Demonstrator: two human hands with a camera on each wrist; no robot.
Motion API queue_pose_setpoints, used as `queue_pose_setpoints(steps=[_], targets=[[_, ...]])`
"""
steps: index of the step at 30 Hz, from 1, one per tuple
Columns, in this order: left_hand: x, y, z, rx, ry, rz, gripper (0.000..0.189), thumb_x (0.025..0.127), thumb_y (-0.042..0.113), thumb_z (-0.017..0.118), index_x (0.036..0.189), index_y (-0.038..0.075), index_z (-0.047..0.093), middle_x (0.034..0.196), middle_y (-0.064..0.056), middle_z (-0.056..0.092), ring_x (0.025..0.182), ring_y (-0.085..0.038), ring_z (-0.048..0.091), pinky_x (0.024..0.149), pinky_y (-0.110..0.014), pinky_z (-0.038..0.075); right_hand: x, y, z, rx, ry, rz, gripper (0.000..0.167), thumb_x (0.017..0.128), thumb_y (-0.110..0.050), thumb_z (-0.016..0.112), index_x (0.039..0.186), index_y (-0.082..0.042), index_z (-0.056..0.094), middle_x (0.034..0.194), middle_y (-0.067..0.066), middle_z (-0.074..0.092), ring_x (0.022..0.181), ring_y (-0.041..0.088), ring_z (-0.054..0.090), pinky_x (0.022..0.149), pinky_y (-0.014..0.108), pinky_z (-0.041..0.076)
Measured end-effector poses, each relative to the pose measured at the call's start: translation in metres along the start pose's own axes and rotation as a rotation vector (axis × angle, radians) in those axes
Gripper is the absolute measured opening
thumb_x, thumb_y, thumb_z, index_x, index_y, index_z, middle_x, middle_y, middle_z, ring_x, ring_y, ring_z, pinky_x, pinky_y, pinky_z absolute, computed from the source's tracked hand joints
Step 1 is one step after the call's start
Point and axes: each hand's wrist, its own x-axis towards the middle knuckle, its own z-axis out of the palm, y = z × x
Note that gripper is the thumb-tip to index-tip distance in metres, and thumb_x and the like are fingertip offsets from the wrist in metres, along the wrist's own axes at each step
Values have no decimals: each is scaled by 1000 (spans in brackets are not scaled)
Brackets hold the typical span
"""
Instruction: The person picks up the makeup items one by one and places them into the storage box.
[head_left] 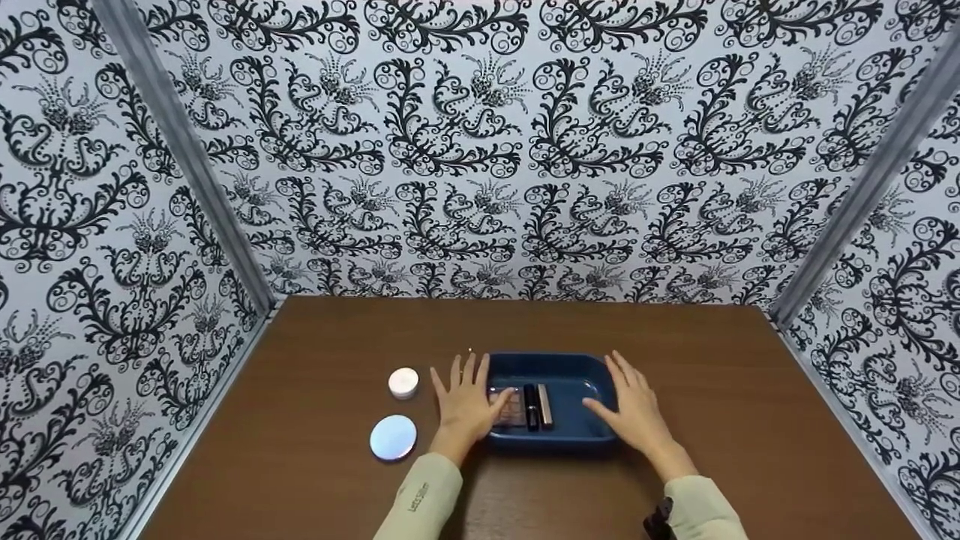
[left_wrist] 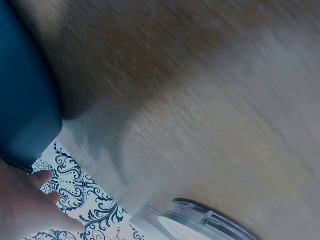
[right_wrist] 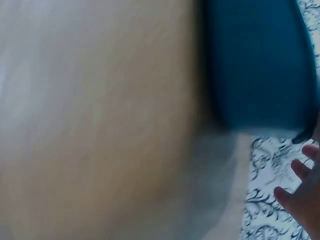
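A blue rectangular tray (head_left: pixel 577 442) stands on the brown table. Lying in its left half are a clear-lidded makeup palette (head_left: pixel 513 412), a black tube (head_left: pixel 531 405) and a rose-gold tube (head_left: pixel 545 407). My left hand (head_left: pixel 463 405) is at the tray's left end, fingers spread and fairly straight, thumb reaching over the rim above the palette. At the opposite end is my right hand (head_left: pixel 636 405), fingers spread along the outside and thumb pointing inward over the rim. Both wrist views show the tray's outer wall (left_wrist: pixel 25 90) close to the fingers (right_wrist: pixel 300 170).
Left of the tray sit a small white round jar (head_left: pixel 403 382) and, nearer, a shiny pale-blue round compact (head_left: pixel 393 437). Patterned wall panels (head_left: pixel 487 150) with grey corner posts (head_left: pixel 862 172) enclose the table (head_left: pixel 330 337) at the back and sides.
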Motion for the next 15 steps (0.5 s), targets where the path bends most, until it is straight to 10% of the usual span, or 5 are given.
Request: queue_pose_setpoints(steps=[6, 15], targets=[[-4, 3, 3, -3, -14, 6, 80, 93, 70, 44, 157, 23, 33, 161, -7, 36, 153, -33, 25, 118, -71, 8, -10, 4, -2, 102, -177, 102, 95, 93, -56, 60, 159, -2, 18, 165, 21, 21, 148, 48, 23, 114, 71, 24], [1, 2, -5, 34, -30, -5, 80, 94, 70, 43, 158, 24, 30, 163, -7, 33, 153, -32, 24, 119, -70, 7, -3, 1, -3, 91, -237, 127, 105, 87, -64, 63, 160, -7, 15, 165, 19, 22, 149, 46, 23, 117, 66, 24]])
